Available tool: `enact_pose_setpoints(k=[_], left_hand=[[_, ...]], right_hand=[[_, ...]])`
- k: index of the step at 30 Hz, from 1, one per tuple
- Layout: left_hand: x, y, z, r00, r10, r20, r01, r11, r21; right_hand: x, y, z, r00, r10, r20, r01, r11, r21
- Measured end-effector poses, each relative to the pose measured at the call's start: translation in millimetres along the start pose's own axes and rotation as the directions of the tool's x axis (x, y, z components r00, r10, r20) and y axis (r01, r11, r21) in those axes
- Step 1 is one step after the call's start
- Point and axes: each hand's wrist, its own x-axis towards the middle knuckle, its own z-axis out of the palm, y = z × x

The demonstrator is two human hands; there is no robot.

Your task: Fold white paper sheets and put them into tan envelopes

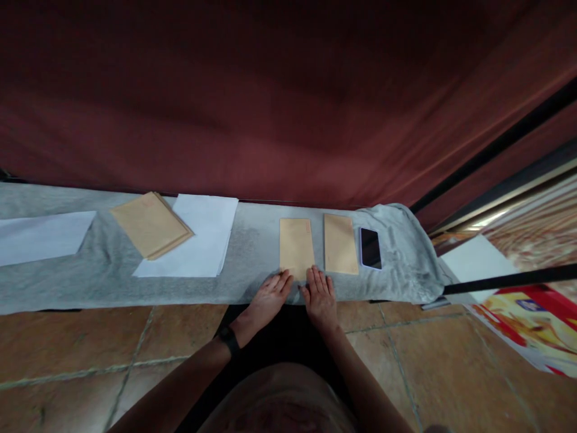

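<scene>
A tan envelope [296,245] lies upright on the grey cloth, straight in front of me. My left hand [273,292] rests flat at its lower left corner, fingers stretched out and holding nothing. At the lower right corner, my right hand [321,297] lies flat with its fingers extended, also empty. Another tan envelope [341,243] is just to the right, apart from the first. Beyond it sits a dark-screened phone [371,248] with a light purple edge.
A stack of tan envelopes [151,225] overlaps white paper sheets [210,237] on the left. More white paper [49,236] lies at the far left. Dark red fabric [270,120] hangs behind the grey cloth [252,240]. A colourful box [536,325] stands at the right.
</scene>
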Motion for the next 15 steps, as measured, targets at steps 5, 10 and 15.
enact_pose_setpoints(k=[5,10,15], left_hand=[[-4.1,12.8,1.5,0.998,-0.044,-0.048,0.044,0.999,-0.005],[2.1,16.1,0.8,0.992,-0.103,-0.067,0.101,0.994,-0.037],[3.3,18.2,1.6,0.989,-0.131,-0.074,0.129,0.991,-0.032]], right_hand=[[23.0,-3.4,-4.4,0.999,0.026,0.020,-0.027,0.998,0.058],[66.0,-10.2,5.6,0.995,-0.039,0.096,0.032,0.997,0.068],[106.3,-7.7,33.5,0.997,0.048,0.068,-0.047,0.999,-0.010]])
